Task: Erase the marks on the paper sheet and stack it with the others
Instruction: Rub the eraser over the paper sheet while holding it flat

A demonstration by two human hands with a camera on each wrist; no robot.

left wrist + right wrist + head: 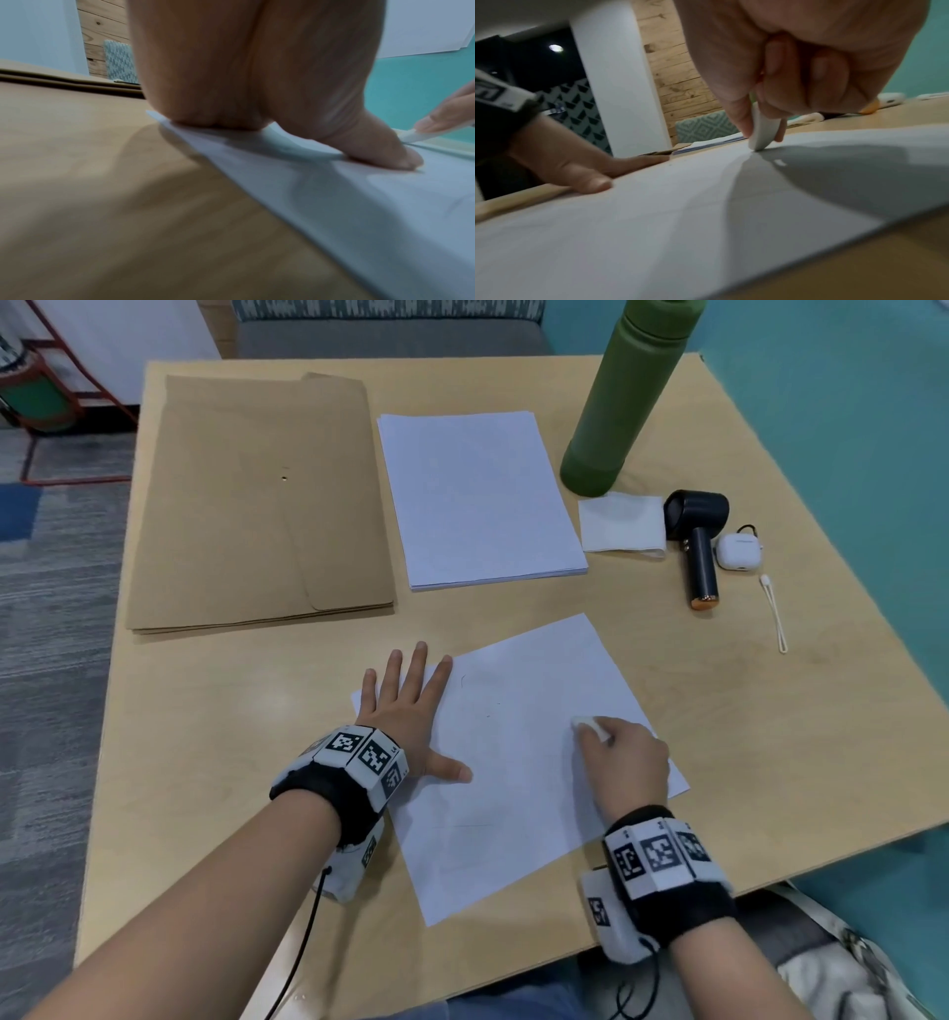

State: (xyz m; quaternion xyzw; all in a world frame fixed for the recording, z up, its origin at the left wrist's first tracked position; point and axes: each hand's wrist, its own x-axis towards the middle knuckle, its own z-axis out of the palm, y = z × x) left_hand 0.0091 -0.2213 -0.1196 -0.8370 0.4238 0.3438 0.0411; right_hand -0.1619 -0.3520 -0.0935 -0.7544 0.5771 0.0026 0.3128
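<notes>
Head view: erasing in progress.
Right hand [629, 762] is pinching eraser [590, 727] on sheet [513, 788]; left hand [405, 711] (fingers flat, spread) is pressing it.

A green bottle [624, 397], folded tissue [621, 524], dark handheld fan [697, 541], white earbud case [738, 551] and brown envelopes [257, 500] are sitting on the wooden table [205, 711]

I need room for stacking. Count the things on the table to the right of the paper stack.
5: a green bottle at the back, a folded tissue before it, a black handheld fan, a white earbud case, and a white strap nearest. Nothing visibly hidden.
</notes>
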